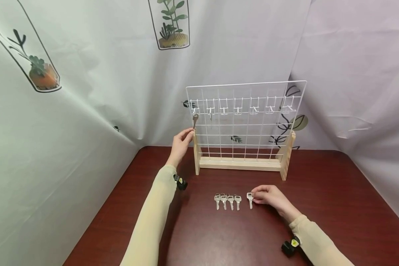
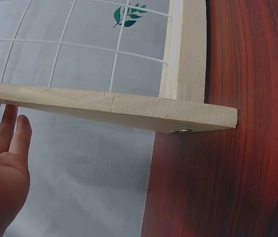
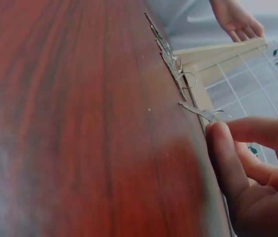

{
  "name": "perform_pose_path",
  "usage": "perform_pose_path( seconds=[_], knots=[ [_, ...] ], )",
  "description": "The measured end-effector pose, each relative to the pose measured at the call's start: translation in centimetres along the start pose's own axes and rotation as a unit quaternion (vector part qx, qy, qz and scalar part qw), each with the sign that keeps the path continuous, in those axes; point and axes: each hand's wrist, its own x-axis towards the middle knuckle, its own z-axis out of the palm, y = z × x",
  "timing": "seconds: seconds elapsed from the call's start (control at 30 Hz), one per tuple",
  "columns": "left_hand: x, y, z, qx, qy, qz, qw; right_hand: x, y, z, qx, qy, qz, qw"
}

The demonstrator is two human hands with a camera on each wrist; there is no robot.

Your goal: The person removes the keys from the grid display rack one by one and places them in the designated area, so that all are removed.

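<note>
In the head view my right hand pinches a silver key low at the table, beside a row of several similar keys. The right wrist view has my thumb and forefinger on the head of that key, its small ring showing. My left hand touches the top of the left wooden upright of a white wire rack. Its fingers reach up fairly straight against that upright in the left wrist view. Just above it a key hangs from the leftmost hook.
The rack's wire grid stands upright on a wooden base, with a row of white hooks near its top. From the second hook hangs a thin key, seen edge-on. Patterned cloth surrounds the dark red table.
</note>
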Motion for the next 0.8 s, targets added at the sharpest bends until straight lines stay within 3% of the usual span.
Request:
perform_pose_path(
  seconds=[0.23, 0.8],
  knots=[
    [0.1, 0.1, 0.1, 0.007, -0.003, 0.0, 1.0, 0.0, -0.1, 0.1, -0.018, -0.03, -0.003, 0.9994],
    [-0.1, 0.0, 0.1, -0.01, 0.002, 0.006, 0.9999, 0.4, -1.4, 1.3, -0.117, -0.023, 0.018, 0.9927]
  ],
)
